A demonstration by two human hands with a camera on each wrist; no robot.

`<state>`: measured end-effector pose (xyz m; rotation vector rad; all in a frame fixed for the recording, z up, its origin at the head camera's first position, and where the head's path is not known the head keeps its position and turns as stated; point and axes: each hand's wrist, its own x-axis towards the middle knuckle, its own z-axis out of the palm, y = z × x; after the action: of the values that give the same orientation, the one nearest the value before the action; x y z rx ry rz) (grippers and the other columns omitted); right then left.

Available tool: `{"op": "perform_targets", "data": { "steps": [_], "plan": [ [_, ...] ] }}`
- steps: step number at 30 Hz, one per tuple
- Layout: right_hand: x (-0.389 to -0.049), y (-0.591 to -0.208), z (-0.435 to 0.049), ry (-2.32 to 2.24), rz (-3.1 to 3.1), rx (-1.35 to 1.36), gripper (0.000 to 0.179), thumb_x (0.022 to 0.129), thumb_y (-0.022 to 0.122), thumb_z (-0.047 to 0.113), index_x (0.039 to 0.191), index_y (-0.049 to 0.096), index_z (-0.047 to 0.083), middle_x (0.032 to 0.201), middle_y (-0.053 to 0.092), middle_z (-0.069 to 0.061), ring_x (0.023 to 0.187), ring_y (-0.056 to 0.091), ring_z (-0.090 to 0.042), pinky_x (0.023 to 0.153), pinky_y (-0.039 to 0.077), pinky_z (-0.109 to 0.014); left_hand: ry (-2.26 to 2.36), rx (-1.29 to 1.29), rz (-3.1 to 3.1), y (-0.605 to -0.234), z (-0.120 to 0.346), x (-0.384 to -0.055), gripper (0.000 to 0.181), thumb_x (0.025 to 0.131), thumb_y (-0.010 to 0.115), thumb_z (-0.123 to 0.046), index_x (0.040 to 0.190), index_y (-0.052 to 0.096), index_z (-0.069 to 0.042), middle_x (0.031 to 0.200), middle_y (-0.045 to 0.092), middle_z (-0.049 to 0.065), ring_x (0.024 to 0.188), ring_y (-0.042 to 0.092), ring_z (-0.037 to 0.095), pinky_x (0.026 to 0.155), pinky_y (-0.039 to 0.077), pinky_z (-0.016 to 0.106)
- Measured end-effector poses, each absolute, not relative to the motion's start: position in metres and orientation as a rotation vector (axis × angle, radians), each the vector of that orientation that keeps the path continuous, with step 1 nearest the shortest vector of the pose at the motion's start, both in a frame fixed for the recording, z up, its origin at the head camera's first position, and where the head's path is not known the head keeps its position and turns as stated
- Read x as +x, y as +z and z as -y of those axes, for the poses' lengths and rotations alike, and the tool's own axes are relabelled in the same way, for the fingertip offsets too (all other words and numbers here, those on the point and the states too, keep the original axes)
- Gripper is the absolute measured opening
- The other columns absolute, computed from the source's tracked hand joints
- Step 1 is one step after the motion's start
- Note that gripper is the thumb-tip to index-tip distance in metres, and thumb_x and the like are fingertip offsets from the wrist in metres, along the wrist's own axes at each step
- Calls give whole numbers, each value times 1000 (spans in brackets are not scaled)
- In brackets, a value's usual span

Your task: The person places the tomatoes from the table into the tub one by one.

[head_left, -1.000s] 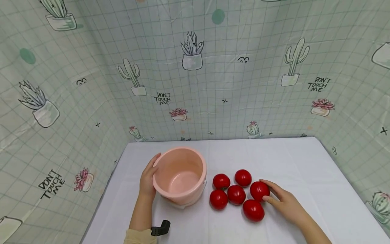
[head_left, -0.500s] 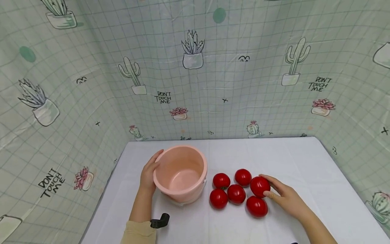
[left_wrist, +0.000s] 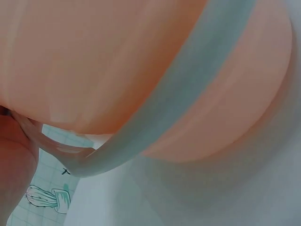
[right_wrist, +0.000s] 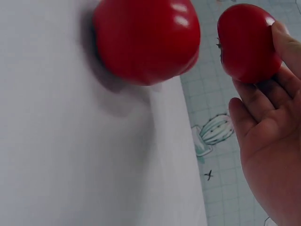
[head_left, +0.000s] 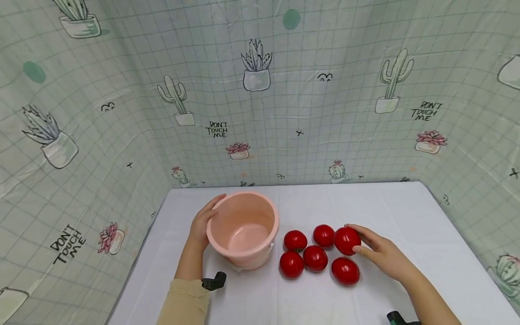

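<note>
A pink bucket point(head_left: 243, 212) stands at the table's left side, its mouth tilted toward the head camera. My left hand point(head_left: 201, 225) grips its left rim, fingers behind and thumb over the edge. The left wrist view shows the bucket wall point(left_wrist: 94, 56) and pale handle point(left_wrist: 155, 113) close up, with part of that hand point(left_wrist: 16, 165). Right of the bucket, my right hand point(head_left: 383, 257) holds a red tomato point(head_left: 347, 240) between thumb and fingers; in the right wrist view this tomato point(right_wrist: 248, 42) looks raised off the table. Just below it lies a loose tomato point(head_left: 345, 271).
Several more tomatoes point(head_left: 315, 258) sit clustered between the bucket and my right hand, one with a green stem point(head_left: 298, 251). A white cloth point(head_left: 308, 302) covers the table. Patterned fabric point(head_left: 300, 104) walls off the back and sides.
My right hand has drawn its tomato slightly up and away from the front one, which has shifted right. The left hand and bucket have moved a little up and right.
</note>
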<state>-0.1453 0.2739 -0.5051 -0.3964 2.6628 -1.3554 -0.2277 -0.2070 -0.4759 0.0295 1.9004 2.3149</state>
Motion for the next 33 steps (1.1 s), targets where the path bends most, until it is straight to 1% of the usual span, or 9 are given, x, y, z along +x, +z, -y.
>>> {"op": "perform_targets", "data": {
  "steps": [2,9,11,15,18,20,24,27,33],
  "plan": [
    [-153,-499,-273,-1359,-2642,-424,57,96,60,39,149,42,27,150,48,-12,140,39,-46,99,49,-55,2315,37,-1895,-476,207,-229,54,96,36,-8,149,42,-9,160,34,3,143,35,11,106,38,15],
    [-186,-469,-265,-1375,-2545,-561,56,98,59,35,149,42,25,152,46,-12,139,41,-43,96,55,-41,2318,20,-1891,-475,207,-230,54,96,37,-10,149,43,-11,158,38,-1,142,36,11,104,40,15],
    [-196,-462,-261,-1371,-2528,-601,55,98,58,35,149,42,27,151,47,-11,139,42,-41,97,55,-41,2325,12,-1880,-475,206,-230,54,96,37,-10,149,43,-11,159,37,-1,143,36,12,104,40,14],
    [-213,-450,-251,-1361,-2494,-668,53,97,59,34,148,44,28,149,50,-9,137,46,-38,100,52,-50,2343,2,-1864,-476,205,-229,53,96,36,-10,149,43,-11,159,37,-1,144,34,13,102,40,13],
    [-226,-441,-241,-1357,-2455,-699,53,97,60,33,147,45,29,146,53,-8,136,48,-36,101,50,-54,2353,5,-1862,-476,204,-228,53,96,36,-10,149,43,-11,159,36,0,144,34,14,102,41,13],
    [-235,-434,-234,-1360,-2420,-704,52,96,61,34,146,46,30,144,55,-6,134,51,-34,102,49,-54,2362,17,-1857,-477,204,-228,54,96,35,-10,150,41,-9,159,36,0,143,35,13,102,41,13],
    [-251,-417,-216,-1359,-2328,-730,52,95,63,35,145,48,32,144,56,-4,134,51,-31,105,46,-54,2368,47,-1847,-479,204,-228,55,97,34,-10,151,38,-8,161,33,4,140,38,12,101,42,14],
    [-264,-404,-201,-1334,-2256,-761,51,94,64,35,143,50,32,143,56,-1,134,51,-29,107,45,-53,2368,49,-1844,-479,204,-228,54,97,34,-10,151,39,-8,161,33,4,139,39,12,103,42,15],
    [-285,-385,-168,-1221,-2171,-843,51,92,66,34,141,52,30,138,59,0,129,53,-26,103,47,-49,2369,24,-1860,-480,204,-228,53,97,35,-11,149,43,-11,158,37,-1,141,37,13,107,39,18]
  ]
}}
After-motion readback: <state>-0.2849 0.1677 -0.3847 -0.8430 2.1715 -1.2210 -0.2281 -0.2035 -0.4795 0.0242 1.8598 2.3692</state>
